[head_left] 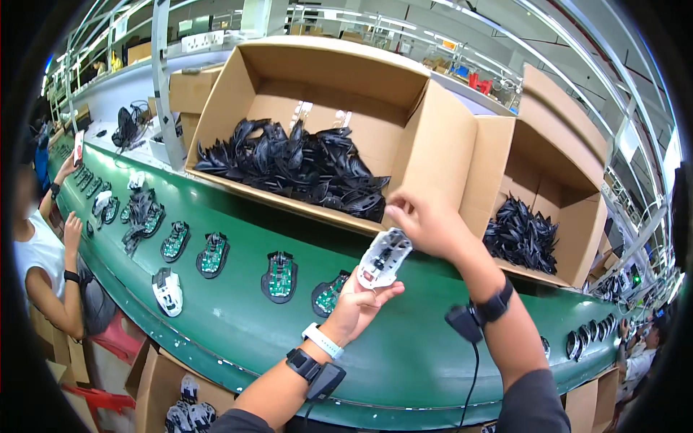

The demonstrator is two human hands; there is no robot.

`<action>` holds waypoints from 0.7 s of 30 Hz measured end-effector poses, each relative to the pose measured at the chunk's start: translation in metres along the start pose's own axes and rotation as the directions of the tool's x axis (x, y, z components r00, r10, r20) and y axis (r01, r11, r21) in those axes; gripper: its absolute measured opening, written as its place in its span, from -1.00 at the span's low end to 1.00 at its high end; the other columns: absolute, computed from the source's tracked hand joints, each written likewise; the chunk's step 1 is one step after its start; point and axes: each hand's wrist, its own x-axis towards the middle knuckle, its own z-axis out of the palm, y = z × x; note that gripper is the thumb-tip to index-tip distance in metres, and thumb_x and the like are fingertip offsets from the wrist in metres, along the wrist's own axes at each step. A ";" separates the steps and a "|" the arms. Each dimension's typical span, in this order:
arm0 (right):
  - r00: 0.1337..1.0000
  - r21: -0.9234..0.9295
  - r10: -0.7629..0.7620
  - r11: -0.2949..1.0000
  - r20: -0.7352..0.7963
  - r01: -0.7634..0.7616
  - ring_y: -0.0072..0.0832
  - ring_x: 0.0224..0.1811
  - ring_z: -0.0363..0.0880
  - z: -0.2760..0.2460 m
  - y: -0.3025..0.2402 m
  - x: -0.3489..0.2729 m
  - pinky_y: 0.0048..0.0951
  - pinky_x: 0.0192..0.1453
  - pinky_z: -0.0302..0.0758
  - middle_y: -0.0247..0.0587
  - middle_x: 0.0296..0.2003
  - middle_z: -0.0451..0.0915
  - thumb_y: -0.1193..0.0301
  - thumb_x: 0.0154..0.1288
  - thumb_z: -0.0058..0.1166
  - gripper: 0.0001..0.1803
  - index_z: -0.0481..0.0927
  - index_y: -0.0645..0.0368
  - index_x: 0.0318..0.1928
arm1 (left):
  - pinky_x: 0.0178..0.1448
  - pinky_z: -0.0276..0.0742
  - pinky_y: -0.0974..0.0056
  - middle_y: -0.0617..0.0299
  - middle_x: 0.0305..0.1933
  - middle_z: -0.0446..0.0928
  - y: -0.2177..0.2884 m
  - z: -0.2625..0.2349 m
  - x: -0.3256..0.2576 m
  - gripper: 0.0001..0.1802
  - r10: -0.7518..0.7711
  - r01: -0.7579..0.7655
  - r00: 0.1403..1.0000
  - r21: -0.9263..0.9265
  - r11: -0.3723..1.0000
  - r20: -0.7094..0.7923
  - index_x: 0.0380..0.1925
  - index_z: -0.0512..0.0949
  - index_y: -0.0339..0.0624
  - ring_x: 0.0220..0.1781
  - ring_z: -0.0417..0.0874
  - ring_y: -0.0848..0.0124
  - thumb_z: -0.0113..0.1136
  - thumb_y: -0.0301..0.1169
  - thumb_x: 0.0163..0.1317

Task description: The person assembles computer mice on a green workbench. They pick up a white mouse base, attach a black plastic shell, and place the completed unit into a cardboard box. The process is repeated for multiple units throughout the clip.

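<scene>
Two hands (390, 252), glossy white mouse shell (384, 257)

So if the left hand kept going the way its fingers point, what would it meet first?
The left hand points up and to the right, and already touches the white mouse shell with its fingertips. Beyond that sits the right hand, then probably the large cardboard box; depth is unclear.
</scene>
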 end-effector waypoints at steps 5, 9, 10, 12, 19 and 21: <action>0.971 -0.346 0.019 0.936 0.237 0.067 0.02 0.00 0.75 0.065 0.020 0.094 -0.03 0.16 0.66 0.12 -0.08 0.73 0.50 0.35 0.17 -0.78 0.73 0.27 -0.04 | 0.53 0.45 -0.14 -0.07 0.33 0.55 -0.006 -0.018 0.003 -0.50 0.061 -0.072 0.996 -0.182 0.981 -0.064 0.37 0.38 -0.30 0.36 0.59 0.05 0.07 -0.36 0.49; 0.904 -0.545 0.279 0.836 0.323 -0.063 0.11 0.30 0.60 0.117 0.047 0.125 0.02 0.32 0.62 0.17 0.26 0.57 0.55 0.44 0.02 -0.63 0.63 0.24 0.20 | 0.46 0.56 -0.13 -0.05 0.27 0.59 -0.016 -0.020 0.006 -0.60 0.008 -0.012 0.976 -0.016 1.000 -0.219 0.16 0.49 -0.26 0.30 0.65 0.12 -0.15 -0.15 0.72; 0.902 -0.545 0.296 0.834 0.315 -0.084 0.11 0.26 0.63 0.125 0.058 0.125 0.02 0.30 0.63 0.19 0.21 0.61 0.54 0.45 0.02 -0.62 0.61 0.25 0.23 | 0.45 0.57 -0.13 -0.06 0.25 0.59 -0.019 -0.018 0.006 -0.65 -0.010 0.008 0.978 -0.012 1.000 -0.211 0.16 0.46 -0.24 0.28 0.66 0.11 -0.11 -0.20 0.71; 0.904 -0.533 0.308 0.839 0.295 -0.111 0.10 0.19 0.69 0.132 0.067 0.127 0.02 0.26 0.66 0.23 0.12 0.67 0.54 0.44 0.02 -0.62 0.62 0.28 0.22 | 0.44 0.59 -0.12 -0.08 0.21 0.60 -0.023 -0.016 0.005 -0.74 -0.051 0.050 0.979 -0.006 0.999 -0.196 0.17 0.40 -0.21 0.26 0.67 0.10 -0.04 -0.29 0.68; 0.971 -0.544 0.173 0.837 0.168 -0.055 0.11 0.05 0.76 0.109 0.040 0.127 -0.02 0.15 0.71 0.27 -0.07 0.75 0.64 0.32 0.06 -0.77 0.79 0.34 -0.16 | 0.46 0.58 -0.11 -0.11 0.16 0.61 -0.015 0.003 -0.002 -0.47 -0.097 0.106 0.974 0.035 0.994 -0.206 0.38 0.15 -0.12 0.24 0.70 0.01 0.09 -0.53 0.52; 0.986 -0.498 0.115 0.866 0.122 -0.040 0.11 0.04 0.76 0.101 0.021 0.124 -0.02 0.15 0.71 0.26 -0.08 0.75 0.64 0.31 0.04 -0.75 0.79 0.34 -0.15 | 0.46 0.58 -0.11 -0.09 0.19 0.60 -0.011 0.000 -0.007 -0.40 -0.070 0.080 0.988 0.072 0.994 -0.140 0.42 0.16 -0.12 0.25 0.70 0.01 0.15 -0.55 0.46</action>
